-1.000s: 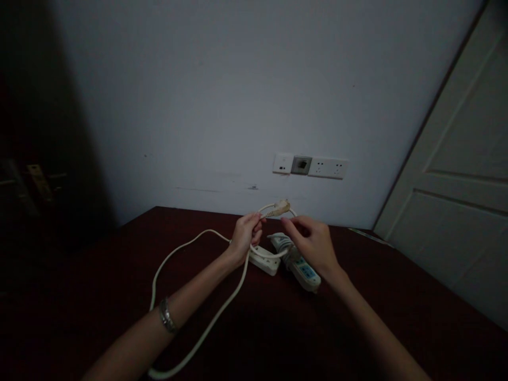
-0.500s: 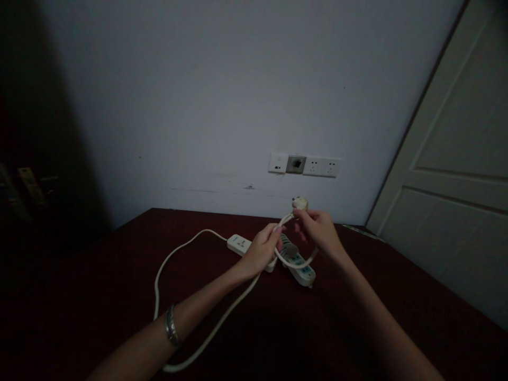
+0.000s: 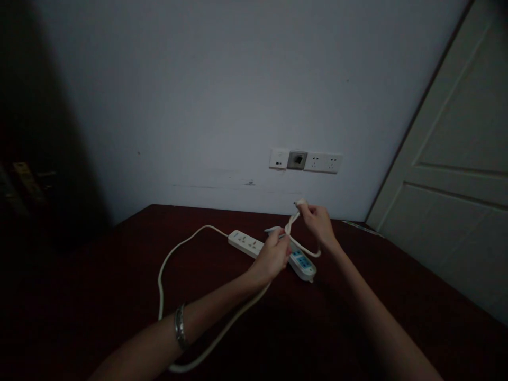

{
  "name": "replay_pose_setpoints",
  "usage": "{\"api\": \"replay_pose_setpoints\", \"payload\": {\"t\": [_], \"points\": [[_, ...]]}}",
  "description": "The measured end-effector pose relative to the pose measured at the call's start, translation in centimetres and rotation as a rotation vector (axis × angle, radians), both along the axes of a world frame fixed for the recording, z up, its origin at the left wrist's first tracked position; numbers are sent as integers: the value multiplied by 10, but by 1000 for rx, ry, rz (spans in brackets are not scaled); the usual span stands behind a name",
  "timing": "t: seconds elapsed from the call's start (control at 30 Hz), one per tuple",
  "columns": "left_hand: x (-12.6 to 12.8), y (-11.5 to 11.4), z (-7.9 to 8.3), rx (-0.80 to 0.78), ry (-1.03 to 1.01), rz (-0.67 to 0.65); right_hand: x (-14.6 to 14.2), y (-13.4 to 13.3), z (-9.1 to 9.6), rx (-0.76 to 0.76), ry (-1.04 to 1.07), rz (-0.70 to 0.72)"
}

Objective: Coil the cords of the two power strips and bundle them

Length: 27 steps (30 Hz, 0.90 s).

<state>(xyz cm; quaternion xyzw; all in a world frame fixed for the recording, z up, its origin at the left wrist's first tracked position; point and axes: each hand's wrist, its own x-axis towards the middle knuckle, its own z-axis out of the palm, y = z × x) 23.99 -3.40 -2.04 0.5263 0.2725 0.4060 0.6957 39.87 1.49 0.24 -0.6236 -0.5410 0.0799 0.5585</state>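
Observation:
A white power cord point(image 3: 222, 334) runs from a white power strip point(image 3: 243, 241) round to my hands. My left hand point(image 3: 274, 254) is closed on the cord, above the right end of that strip. Pinched in my right hand point(image 3: 317, 219) is the cord's plug point(image 3: 300, 203), partly covered by the fingers, prongs pointing left. Between the hands the cord crosses over itself, and a small loop droops below my right hand. Partly behind my left hand lies a second power strip point(image 3: 304, 263) with blue sockets.
Both strips rest on a dark red table point(image 3: 119, 264) against a pale wall point(image 3: 198, 106). Wall sockets point(image 3: 322, 162) and a grey wall plate point(image 3: 297, 160) sit above its back edge. A white panelled door point(image 3: 456, 174) stands at the right.
My left hand has moved right along the cord, uncovering more of the white strip. My right hand has closed further over the plug, and the cord between the hands now looks twisted.

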Motion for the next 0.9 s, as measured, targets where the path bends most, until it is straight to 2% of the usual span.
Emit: {"api": "replay_pose_setpoints", "payload": {"t": [0.27,0.63,0.9], "points": [[-5,-9,7,-289,-78,-88,10,40,-2,-114,263,3],[2,-27,19,-298,-76,7,7,90,14,-233,728,29],[3,-44,18,-340,-76,-17,20,106,20,-207,905,-49]]}}
